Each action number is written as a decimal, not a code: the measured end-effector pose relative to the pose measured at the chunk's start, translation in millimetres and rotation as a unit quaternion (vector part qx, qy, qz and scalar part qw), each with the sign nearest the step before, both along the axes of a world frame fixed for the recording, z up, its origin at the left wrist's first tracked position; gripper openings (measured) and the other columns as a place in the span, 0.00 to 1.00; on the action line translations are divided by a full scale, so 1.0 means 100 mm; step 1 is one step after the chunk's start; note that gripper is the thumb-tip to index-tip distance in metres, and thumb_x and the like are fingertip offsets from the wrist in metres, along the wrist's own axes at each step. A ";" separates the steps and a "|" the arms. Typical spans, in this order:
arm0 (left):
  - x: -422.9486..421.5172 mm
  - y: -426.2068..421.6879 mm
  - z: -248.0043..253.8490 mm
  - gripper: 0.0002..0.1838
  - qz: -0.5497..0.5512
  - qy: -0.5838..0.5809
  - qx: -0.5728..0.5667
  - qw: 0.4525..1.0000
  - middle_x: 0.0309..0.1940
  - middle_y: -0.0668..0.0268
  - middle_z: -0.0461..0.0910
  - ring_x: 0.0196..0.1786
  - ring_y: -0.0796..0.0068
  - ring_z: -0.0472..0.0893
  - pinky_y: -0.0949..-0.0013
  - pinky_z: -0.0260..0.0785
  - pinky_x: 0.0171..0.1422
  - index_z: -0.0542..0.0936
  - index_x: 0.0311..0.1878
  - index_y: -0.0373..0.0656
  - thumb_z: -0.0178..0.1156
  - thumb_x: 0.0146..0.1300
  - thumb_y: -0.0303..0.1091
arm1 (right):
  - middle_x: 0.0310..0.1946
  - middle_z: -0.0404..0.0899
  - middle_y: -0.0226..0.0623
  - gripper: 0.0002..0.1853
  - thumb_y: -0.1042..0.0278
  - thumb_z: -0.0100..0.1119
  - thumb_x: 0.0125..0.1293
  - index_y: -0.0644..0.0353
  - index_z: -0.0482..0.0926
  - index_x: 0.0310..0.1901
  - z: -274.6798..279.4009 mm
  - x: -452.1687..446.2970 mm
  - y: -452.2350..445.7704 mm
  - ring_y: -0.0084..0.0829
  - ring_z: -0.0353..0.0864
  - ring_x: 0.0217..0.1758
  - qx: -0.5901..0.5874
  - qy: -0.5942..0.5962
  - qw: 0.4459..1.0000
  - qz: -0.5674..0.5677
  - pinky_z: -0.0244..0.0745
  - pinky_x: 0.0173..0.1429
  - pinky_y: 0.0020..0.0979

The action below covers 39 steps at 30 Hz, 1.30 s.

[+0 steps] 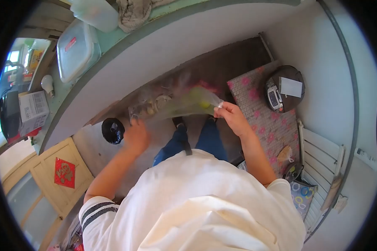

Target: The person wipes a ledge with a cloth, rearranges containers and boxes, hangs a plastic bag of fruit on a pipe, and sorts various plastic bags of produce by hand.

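Note:
A thin, clear plastic bag (178,108) is stretched between my two hands at about waist height. My right hand (232,119) pinches one end of it, with the fingers closed on a bunched white bit of plastic. At the other end my left hand (137,136) is closed on the bag's edge, somewhat smeared by motion. Yellow-green round shapes (202,97) show in or behind the bag; the plastic blurs them, so I cannot tell which. Pale items (157,104) sit beyond the bag on the floor, partly veiled by it.
A black-lined bin (113,130) stands left of my feet. To the right, a flower-patterned table (259,98) bears a dark round cooker (285,88). A white slatted chair (322,154) is beside it. Along the upper left, a shelf (81,90) holds a plastic box (77,50) and a light bulb (48,85).

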<state>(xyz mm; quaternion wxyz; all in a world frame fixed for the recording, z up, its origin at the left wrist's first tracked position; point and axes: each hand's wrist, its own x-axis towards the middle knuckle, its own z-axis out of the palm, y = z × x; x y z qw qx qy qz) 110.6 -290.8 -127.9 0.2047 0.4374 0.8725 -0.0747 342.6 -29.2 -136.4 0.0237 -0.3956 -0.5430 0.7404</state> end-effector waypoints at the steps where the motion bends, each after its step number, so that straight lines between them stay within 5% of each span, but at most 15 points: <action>1: -0.13 0.03 0.03 0.15 0.001 0.014 -0.033 0.999 0.26 0.55 0.79 0.34 0.51 0.80 0.54 0.72 0.42 0.77 0.28 0.36 0.61 0.55 0.41 | 0.27 0.77 0.26 0.08 0.66 0.57 0.64 0.62 0.78 0.31 0.13 -0.03 0.02 0.17 0.74 0.37 0.047 -0.008 0.999 0.007 0.69 0.47 0.23; 3: -0.43 0.17 0.18 0.17 -0.029 -0.013 -0.104 0.994 0.26 0.55 0.79 0.31 0.56 0.80 0.56 0.72 0.41 0.77 0.28 0.36 0.61 0.57 0.43 | 0.26 0.78 0.29 0.09 0.66 0.57 0.63 0.63 0.78 0.31 0.41 -0.10 0.06 0.20 0.75 0.37 0.131 -0.022 0.991 0.017 0.70 0.43 0.26; 5: -0.69 0.41 0.43 0.18 0.069 -0.232 -0.043 0.969 0.26 0.58 0.79 0.29 0.65 0.77 0.59 0.71 0.37 0.78 0.29 0.37 0.61 0.59 0.46 | 0.24 0.79 0.36 0.10 0.64 0.60 0.58 0.64 0.79 0.31 0.72 -0.17 0.07 0.27 0.77 0.34 0.206 -0.036 0.978 0.016 0.71 0.39 0.30; 8: -0.96 0.63 0.36 0.17 0.221 -0.482 0.121 0.839 0.31 0.68 0.83 0.24 0.81 0.72 0.74 0.64 0.29 0.83 0.37 0.41 0.58 0.63 0.47 | 0.21 0.76 0.41 0.08 0.67 0.61 0.53 0.64 0.79 0.27 1.13 -0.25 0.11 0.38 0.76 0.32 0.512 0.041 0.849 0.121 0.71 0.37 0.35; 9: -0.88 0.77 0.57 0.16 0.233 -0.546 0.174 0.786 0.32 0.69 0.83 0.24 0.82 0.71 0.75 0.62 0.28 0.83 0.40 0.41 0.57 0.64 0.45 | 0.22 0.74 0.44 0.05 0.71 0.62 0.48 0.63 0.78 0.24 1.31 -0.31 0.11 0.45 0.73 0.31 0.519 0.065 0.843 0.129 0.70 0.37 0.37; 14: -0.12 1.20 1.55 0.17 0.151 -0.732 0.339 0.571 0.43 0.69 0.79 0.42 0.82 0.76 0.78 0.69 0.43 0.74 0.59 0.39 0.52 0.70 0.35 | 0.25 0.75 0.36 0.04 0.75 0.59 0.54 0.63 0.75 0.24 2.17 -0.52 0.07 0.32 0.73 0.32 0.418 0.283 0.854 0.128 0.69 0.40 0.30; 17: 0.19 1.34 1.79 0.17 -0.081 -0.715 0.388 0.576 0.44 0.71 0.77 0.46 0.83 0.74 0.75 0.68 0.51 0.73 0.59 0.37 0.50 0.72 0.34 | 0.27 0.74 0.31 0.06 0.73 0.55 0.61 0.62 0.75 0.27 2.55 -0.74 0.03 0.25 0.71 0.33 0.389 0.332 0.849 0.130 0.67 0.42 0.27; 21: 0.30 1.51 1.95 0.13 -0.030 -0.594 0.427 0.681 0.30 0.73 0.76 0.35 0.86 0.71 0.79 0.65 0.41 0.78 0.41 0.36 0.50 0.73 0.37 | 0.32 0.73 0.29 0.10 0.71 0.45 0.68 0.60 0.73 0.28 2.54 -0.90 0.22 0.21 0.70 0.37 0.194 0.380 0.903 0.048 0.67 0.46 0.26; 25: 0.27 1.63 1.96 0.14 0.090 -0.602 0.453 0.652 0.22 0.77 0.67 0.25 0.89 0.62 0.82 0.54 0.29 0.77 0.38 0.39 0.49 0.73 0.39 | 0.41 0.75 0.33 0.07 0.72 0.48 0.67 0.62 0.76 0.37 2.11 -0.74 0.27 0.24 0.72 0.44 0.335 0.318 0.876 -0.141 0.67 0.53 0.27; 27: 0.34 1.65 1.84 0.14 0.076 -0.575 0.461 0.672 0.22 0.77 0.68 0.25 0.88 0.62 0.81 0.54 0.29 0.77 0.39 0.39 0.48 0.73 0.40 | 0.48 0.75 0.40 0.10 0.74 0.48 0.62 0.63 0.78 0.41 1.75 -0.64 0.17 0.36 0.72 0.51 0.625 0.246 0.740 -0.039 0.64 0.59 0.34; 28: 0.38 1.65 1.79 0.14 0.072 -0.561 0.465 0.681 0.22 0.76 0.68 0.25 0.88 0.62 0.81 0.54 0.29 0.77 0.39 0.40 0.48 0.73 0.40 | 0.57 0.70 0.48 0.16 0.73 0.52 0.57 0.63 0.79 0.47 1.52 -0.67 0.13 0.48 0.65 0.62 0.643 0.232 0.729 0.020 0.58 0.65 0.42; 31: 0.57 1.59 1.87 0.15 0.097 -0.627 0.431 0.641 0.22 0.74 0.70 0.23 0.86 0.63 0.81 0.54 0.27 0.76 0.38 0.41 0.46 0.74 0.40 | 0.62 0.65 0.51 0.22 0.69 0.58 0.55 0.63 0.78 0.53 1.62 -0.81 -0.13 0.51 0.62 0.66 0.655 0.211 0.716 -0.117 0.56 0.67 0.47; 33: 0.65 1.51 2.13 0.14 0.214 -0.677 0.379 0.593 0.17 0.72 0.68 0.17 0.86 0.60 0.80 0.52 0.21 0.75 0.37 0.42 0.44 0.72 0.39 | 0.64 0.63 0.53 0.25 0.67 0.60 0.54 0.63 0.76 0.56 1.72 -0.84 -0.13 0.52 0.61 0.67 0.692 0.142 0.687 -0.169 0.55 0.68 0.50; 37: 0.18 1.53 1.99 0.14 0.231 -0.862 0.170 0.418 0.15 0.74 0.66 0.11 0.87 0.53 0.81 0.45 0.13 0.75 0.34 0.42 0.43 0.69 0.37 | 0.59 0.69 0.47 0.17 0.64 0.61 0.56 0.61 0.81 0.47 1.93 -0.76 0.04 0.49 0.65 0.63 0.734 0.186 0.651 -0.049 0.57 0.66 0.49; 39: 0.05 1.58 1.97 0.13 0.214 -0.805 0.186 0.521 0.16 0.74 0.69 0.12 0.87 0.54 0.81 0.44 0.15 0.75 0.35 0.42 0.42 0.69 0.36 | 0.55 0.73 0.42 0.12 0.64 0.61 0.59 0.60 0.82 0.43 2.06 -0.55 0.24 0.43 0.67 0.62 0.761 0.158 0.622 0.094 0.58 0.66 0.45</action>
